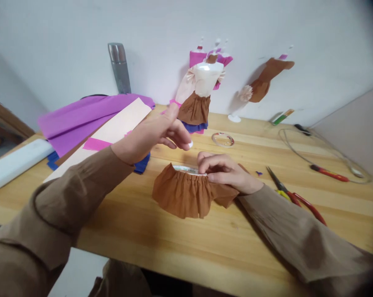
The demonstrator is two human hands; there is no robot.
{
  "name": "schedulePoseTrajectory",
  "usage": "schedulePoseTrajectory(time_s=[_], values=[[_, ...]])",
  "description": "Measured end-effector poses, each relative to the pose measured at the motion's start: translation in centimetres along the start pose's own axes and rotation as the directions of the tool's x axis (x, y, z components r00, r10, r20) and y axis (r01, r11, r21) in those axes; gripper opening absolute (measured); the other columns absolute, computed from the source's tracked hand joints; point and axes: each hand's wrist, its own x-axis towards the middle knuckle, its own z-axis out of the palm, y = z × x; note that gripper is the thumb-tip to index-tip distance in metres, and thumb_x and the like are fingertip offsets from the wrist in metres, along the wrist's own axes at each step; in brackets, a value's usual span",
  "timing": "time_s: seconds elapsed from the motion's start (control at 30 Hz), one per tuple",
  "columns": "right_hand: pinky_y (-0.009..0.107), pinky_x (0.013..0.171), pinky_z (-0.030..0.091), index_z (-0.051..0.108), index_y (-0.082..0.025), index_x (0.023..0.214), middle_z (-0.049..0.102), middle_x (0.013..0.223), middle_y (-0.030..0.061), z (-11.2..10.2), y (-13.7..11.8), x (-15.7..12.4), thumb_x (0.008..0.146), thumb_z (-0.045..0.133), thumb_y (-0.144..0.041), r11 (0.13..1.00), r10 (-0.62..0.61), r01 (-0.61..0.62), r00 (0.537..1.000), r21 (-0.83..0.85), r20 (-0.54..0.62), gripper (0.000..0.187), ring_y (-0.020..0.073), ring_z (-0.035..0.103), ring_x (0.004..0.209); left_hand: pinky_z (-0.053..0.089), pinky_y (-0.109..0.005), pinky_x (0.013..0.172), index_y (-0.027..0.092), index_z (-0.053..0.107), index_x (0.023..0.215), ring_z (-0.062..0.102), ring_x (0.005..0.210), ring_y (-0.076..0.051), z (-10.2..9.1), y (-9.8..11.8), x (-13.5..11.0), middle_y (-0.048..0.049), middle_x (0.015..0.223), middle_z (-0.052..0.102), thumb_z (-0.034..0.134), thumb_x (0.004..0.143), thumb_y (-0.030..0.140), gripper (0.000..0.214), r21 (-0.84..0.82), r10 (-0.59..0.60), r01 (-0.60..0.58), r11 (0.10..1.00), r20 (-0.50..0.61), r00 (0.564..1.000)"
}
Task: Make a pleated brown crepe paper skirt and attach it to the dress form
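One gathered brown piece (pixel 183 194) lies at the lower centre of the frame, a printed white band along its upper edge. Also single are the scissors (pixel 287 193) at right, the red-handled tool (pixel 329 173) beyond them, the clear ring (pixel 214 141) near the middle and the flask (pixel 119 70) at upper left. At upper centre stands a white-bodiced figure (pixel 206 78) in a brown skirt, with pink-clad shapes behind it (they overlap too much to count); one brown-clad figure (pixel 263 80) leans at upper right.

The left hand (pixel 163 128) hangs above the table (pixel 174 247), fingers loosely bent and apart; a white speck shows at one fingertip (whether it is gripped, I cannot tell). The right hand (pixel 222 171) pinches the banded edge between thumb and fingers, its wrist by the piece's right end.

The flask is capped, its contents hidden.
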Motion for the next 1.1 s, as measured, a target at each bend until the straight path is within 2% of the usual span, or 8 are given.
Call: schedulePoseTrajectory(time_s=[0.07, 0.13, 0.2, 0.27, 0.4, 0.6, 0.83, 1.1], values=[[0.029, 0.063, 0.04, 0.069, -0.019, 0.069, 0.053, 0.074, 0.0017, 0.3, -0.1, 0.1, 0.072, 0.067, -0.034, 0.998, 0.002, -0.002, 1.0, -0.062, -0.002, 0.015, 0.0157, 0.051, 0.069, 0.051, -0.029, 0.069, 0.013, 0.07, 0.061, 0.066, 0.072, -0.02, 1.2, 0.3, 0.2, -0.0085, 0.069, 0.069, 0.041, 0.093, 0.045, 0.053, 0.107, 0.042, -0.056, 0.993, 0.133, 0.99], [0.028, 0.061, 0.04, 0.068, -0.02, 0.07, 0.055, 0.072, 0.0013, 0.7, -0.2, 0.2, 0.072, 0.066, -0.027, 0.994, 0.013, -0.013, 1.0, -0.111, -0.004, 0.008, 0.0153, 0.051, 0.068, 0.048, -0.027, 0.07, 0.015, 0.069, 0.06, 0.062, 0.065, -0.016, 2.4, 0.3, 0.2, -0.0054, 0.063, 0.066, 0.046, 0.092, 0.028, 0.042, 0.202, 0.044, -0.107, 0.974, 0.294, 0.955], [0.026, 0.058, 0.04, 0.067, -0.02, 0.071, 0.057, 0.071, 0.0007, 1.1, -0.1, 0.2, 0.072, 0.063, -0.023, 0.99, 0.023, -0.026, 0.999, -0.14, -0.022, 0.005, 0.0146, 0.051, 0.066, 0.042, -0.023, 0.064, 0.017, 0.067, 0.057, 0.051, 0.053, -0.012, 3.2, -0.1, 0.3, 0.0007, 0.051, 0.055, 0.056, 0.083, 0.013, 0.028, 0.249, 0.042, -0.134, 0.959, 0.344, 0.938], [0.026, 0.058, 0.041, 0.066, -0.02, 0.07, 0.058, 0.074, 0.0009, 1.2, 0.1, 0.2, 0.072, 0.061, -0.019, 0.985, 0.025, -0.03, 0.999, -0.17, -0.032, 0.005, 0.0145, 0.052, 0.067, 0.035, -0.021, 0.059, 0.018, 0.062, 0.053, 0.043, 0.049, -0.009, 3.7, -0.8, 0.3, 0.0035, 0.048, 0.049, 0.058, 0.077, 0.003, 0.028, 0.301, 0.039, -0.154, 0.941, 0.354, 0.934], [0.028, 0.063, 0.043, 0.067, -0.018, 0.072, 0.057, 0.08, 0.0028, 0.8, 0.4, 0.2, 0.072, 0.06, -0.016, 0.981, -0.001, -0.005, 1.0, -0.192, -0.029, 0.007, 0.0157, 0.055, 0.073, 0.029, -0.023, 0.055, 0.018, 0.058, 0.053, 0.044, 0.053, -0.01, 3.6, -2.4, 0.5, 0.0018, 0.055, 0.055, 0.047, 0.085, 0.01, 0.035, 0.362, 0.008, -0.166, 0.917, 0.401, 0.916], [0.03, 0.063, 0.04, 0.062, -0.018, 0.065, 0.048, 0.072, 0.001, 0.3, 0.8, 0.2, 0.073, 0.059, -0.017, 0.971, -0.038, 0.028, 0.999, -0.238, -0.037, 0.009, 0.0157, 0.049, 0.069, 0.021, -0.026, 0.048, 0.018, 0.034, 0.044, 0.029, 0.046, -0.009, 4.0, -4.2, 0.4, 0.0041, 0.046, 0.032, 0.044, 0.088, 0.022, 0.046, 0.375, 0.049, -0.263, 0.889, 0.493, 0.868], [0.031, 0.064, 0.04, 0.064, -0.017, 0.069, 0.048, 0.07, 0.0013, 0.3, 0.3, 0.1, 0.075, 0.056, -0.015, 0.909, -0.125, 0.078, 0.988, -0.409, -0.09, 0.01, 0.0161, 0.048, 0.068, 0.022, -0.025, 0.05, 0.018, 0.034, 0.046, 0.029, 0.049, -0.009, 3.9, -5.4, 0.8, 0.0031, 0.053, 0.031, 0.041, 0.088, 0.026, 0.043, 0.297, 0.128, -0.305, 0.905, 0.495, 0.86], [0.033, 0.072, 0.042, 0.069, -0.016, 0.083, 0.057, 0.08, 0.0039, 0.9, 0.5, -0.1, 0.078, 0.06, -0.018, 0.907, -0.092, -0.012, 0.97, -0.421, -0.226, 0.011, 0.0178, 0.054, 0.078, 0.024, -0.024, 0.052, 0.017, 0.036, 0.058, 0.03, 0.056, -0.009, 2.8, -5.7, 1.9, 0.0034, 0.059, 0.03, 0.039, 0.082, 0.033, 0.029, 0.397, -0.114, -0.154, 0.905, 0.575, 0.81]])
